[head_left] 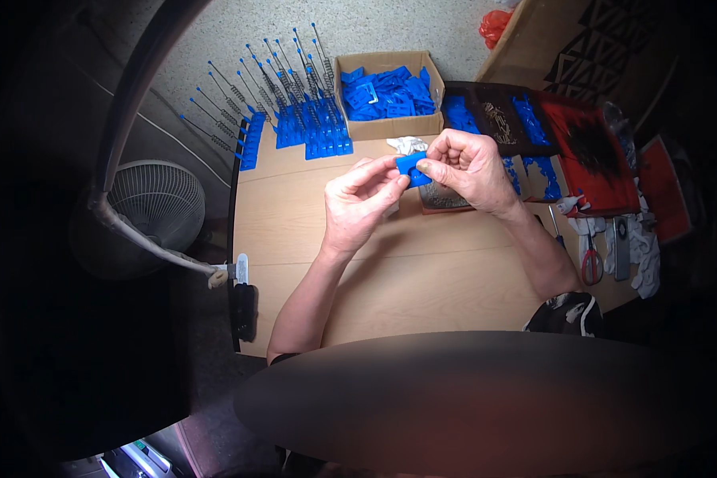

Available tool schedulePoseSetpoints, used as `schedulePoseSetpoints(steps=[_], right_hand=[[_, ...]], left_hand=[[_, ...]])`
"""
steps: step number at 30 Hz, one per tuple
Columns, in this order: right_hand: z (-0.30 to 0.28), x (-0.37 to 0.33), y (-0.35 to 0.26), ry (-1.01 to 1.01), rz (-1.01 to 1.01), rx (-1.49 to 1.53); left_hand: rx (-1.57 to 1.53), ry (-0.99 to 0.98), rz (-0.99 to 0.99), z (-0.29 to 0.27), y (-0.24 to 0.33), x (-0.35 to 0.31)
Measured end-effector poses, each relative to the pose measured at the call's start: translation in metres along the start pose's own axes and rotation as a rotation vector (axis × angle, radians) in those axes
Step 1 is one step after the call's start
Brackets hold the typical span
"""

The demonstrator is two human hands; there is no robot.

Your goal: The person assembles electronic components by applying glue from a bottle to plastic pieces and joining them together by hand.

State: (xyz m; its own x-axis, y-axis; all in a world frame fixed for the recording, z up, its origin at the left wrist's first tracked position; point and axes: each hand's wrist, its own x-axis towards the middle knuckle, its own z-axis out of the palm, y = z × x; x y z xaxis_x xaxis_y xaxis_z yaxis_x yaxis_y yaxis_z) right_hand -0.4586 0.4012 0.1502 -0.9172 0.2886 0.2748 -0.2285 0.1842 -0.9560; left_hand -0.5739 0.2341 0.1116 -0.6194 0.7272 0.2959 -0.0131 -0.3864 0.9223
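Note:
Over the middle of the wooden table I hold a small blue plastic piece [413, 166] between both hands. The fingertips of my left hand [354, 201] pinch its left side. On its right side, the thumb and fingers of my right hand [473, 170] close on it and cover part of it. A crumpled white wad [407, 145] lies just behind the piece. Partly hidden beneath my hands is a shallow tray of small pale parts [446, 197]. To the back left stand several blue bases [317, 143] with upright springs and thin blue-tipped rods.
A cardboard box [394, 127] of blue plastic pieces stands at the back. Sectioned trays and a red tray [613, 199] of thin dark parts line the right. Red-handled scissors [591, 265], a screwdriver [555, 225] and white cloth [648, 271] lie nearby. A fan [155, 199] stands left.

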Motion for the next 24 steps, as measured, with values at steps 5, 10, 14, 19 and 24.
schedulePoseSetpoints(steps=[5,10,14,19,24], right_hand=[[-0.003,-0.026,0.01,0.024,-0.017,0.012],[-0.01,-0.046,0.018,0.046,0.049,0.006],[-0.013,-0.054,0.029,0.077,0.099,0.028],[-0.009,-0.059,0.029,0.118,0.015,-0.019],[-0.003,-0.069,0.019,0.188,-0.113,-0.065]], left_hand=[[0.036,-0.017,0.003,0.012,-0.011,-0.017],[-0.009,0.006,-0.14,0.026,-0.017,-0.031],[-0.107,0.053,-0.233,0.035,-0.028,-0.034],[-0.102,0.1,-0.211,0.042,-0.034,-0.033],[-0.121,0.116,-0.191,0.057,-0.028,-0.038]])
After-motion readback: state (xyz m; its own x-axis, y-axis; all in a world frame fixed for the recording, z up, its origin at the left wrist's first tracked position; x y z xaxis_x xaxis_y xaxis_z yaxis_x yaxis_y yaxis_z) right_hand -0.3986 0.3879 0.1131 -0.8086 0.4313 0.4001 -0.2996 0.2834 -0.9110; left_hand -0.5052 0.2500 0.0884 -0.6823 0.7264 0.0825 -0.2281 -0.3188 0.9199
